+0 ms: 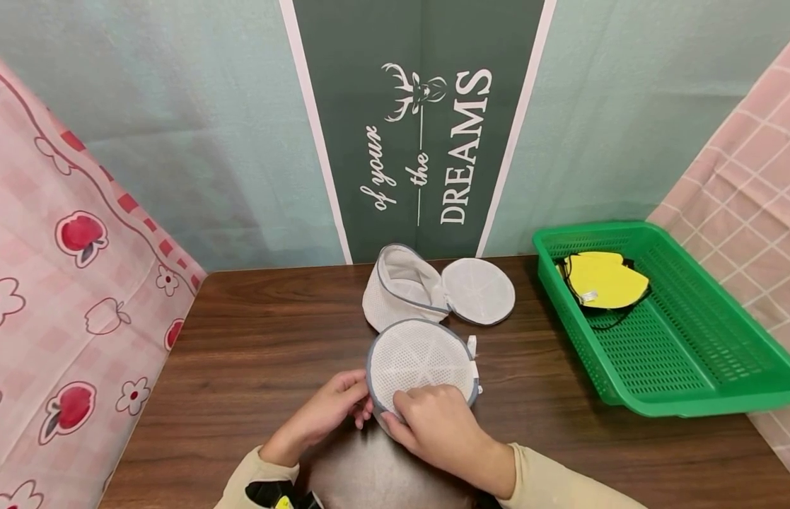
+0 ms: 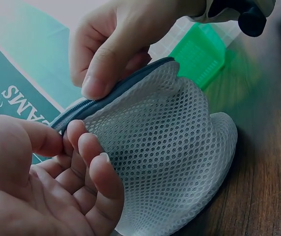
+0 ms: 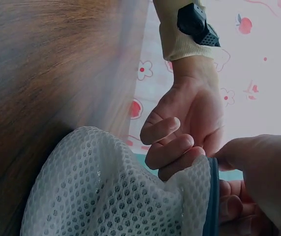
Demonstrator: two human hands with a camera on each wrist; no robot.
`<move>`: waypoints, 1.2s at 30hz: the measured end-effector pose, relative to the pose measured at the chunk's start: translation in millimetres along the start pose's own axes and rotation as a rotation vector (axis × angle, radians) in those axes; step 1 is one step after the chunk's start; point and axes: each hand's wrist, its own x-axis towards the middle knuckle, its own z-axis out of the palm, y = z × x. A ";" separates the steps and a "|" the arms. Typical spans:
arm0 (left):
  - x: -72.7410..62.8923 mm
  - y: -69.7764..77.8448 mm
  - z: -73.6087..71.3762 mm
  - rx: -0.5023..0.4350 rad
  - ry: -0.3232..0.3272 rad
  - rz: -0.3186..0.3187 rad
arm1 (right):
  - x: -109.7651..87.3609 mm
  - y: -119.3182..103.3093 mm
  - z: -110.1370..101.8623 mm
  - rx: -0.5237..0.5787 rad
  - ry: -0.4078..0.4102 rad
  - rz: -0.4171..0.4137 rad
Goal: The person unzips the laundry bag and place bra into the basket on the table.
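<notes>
A white round mesh laundry bag [image 1: 423, 353] with a grey-blue zippered rim stands near the middle front of the table, its flat lid facing up. At the bag's left edge my left hand [image 1: 334, 404] pinches the rim between thumb and fingertips. My right hand [image 1: 442, 424] lies over the lid's front and grips the zipper edge [image 2: 126, 88] with thumb and curled fingers. In the left wrist view, the bag's mesh side [image 2: 155, 147] hangs in soft folds below the zipper. White tags [image 1: 474, 357] stick out at its right side.
Right behind stands a second mesh bag [image 1: 385, 304], unzipped, its round lid [image 1: 479, 291] folded out to the right. A green plastic basket [image 1: 595, 360] at the right holds a yellow fabric item [image 1: 605, 279] with black cord. Printed cloths [image 1: 242, 141] hang around the wooden table [image 1: 254, 332].
</notes>
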 end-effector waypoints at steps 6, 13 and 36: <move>-0.5 -0.4 1.2 -0.002 -0.027 -0.001 | 1.9 -3.2 0.9 -0.027 0.003 -0.024; -0.9 -0.6 2.7 -0.002 -0.049 0.001 | 3.0 -7.0 1.9 -0.075 -0.002 -0.027; -2.8 1.5 3.7 0.008 -0.010 -0.001 | 8.5 -7.3 2.2 -0.038 0.011 -0.075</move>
